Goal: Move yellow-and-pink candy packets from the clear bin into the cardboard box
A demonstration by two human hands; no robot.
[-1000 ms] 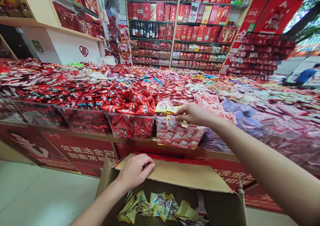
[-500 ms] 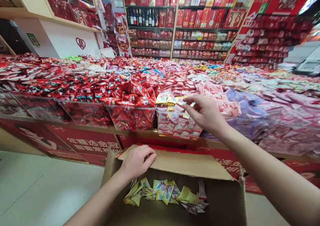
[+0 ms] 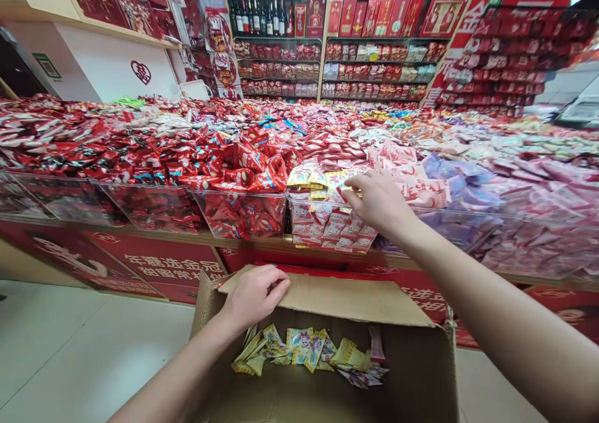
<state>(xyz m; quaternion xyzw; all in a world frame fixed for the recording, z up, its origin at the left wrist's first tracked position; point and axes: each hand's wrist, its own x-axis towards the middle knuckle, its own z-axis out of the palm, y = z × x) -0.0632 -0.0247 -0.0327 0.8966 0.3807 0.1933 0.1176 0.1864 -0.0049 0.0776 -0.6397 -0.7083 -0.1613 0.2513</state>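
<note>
My right hand (image 3: 379, 199) reaches over the front edge of a clear plastic bin (image 3: 322, 206) of small pink-and-white cartoon candy packets. Its thumb and fingertips pinch a small candy packet, mostly hidden by the fingers, among yellow-edged packets (image 3: 316, 177) on top of the pile. Below, my left hand (image 3: 256, 293) has curled fingers closed on the flap (image 3: 346, 298) of an open cardboard box (image 3: 416, 373). Inside the box lie several yellow candy packets (image 3: 299, 345) and a few pinkish ones (image 3: 362, 376).
A bin of red packets (image 3: 246, 214) adjoins on the left; purple packets (image 3: 461, 183) and pale pink ones lie to the right. Candy heaps cover the long counter behind. Shelves with bottles (image 3: 259, 19) and red boxes stand at the back. Tiled floor (image 3: 93, 335) shows at lower left.
My right thumb and fingers have drawn closer together at the packets. My left hand stays on the flap. The view has shifted slightly.
</note>
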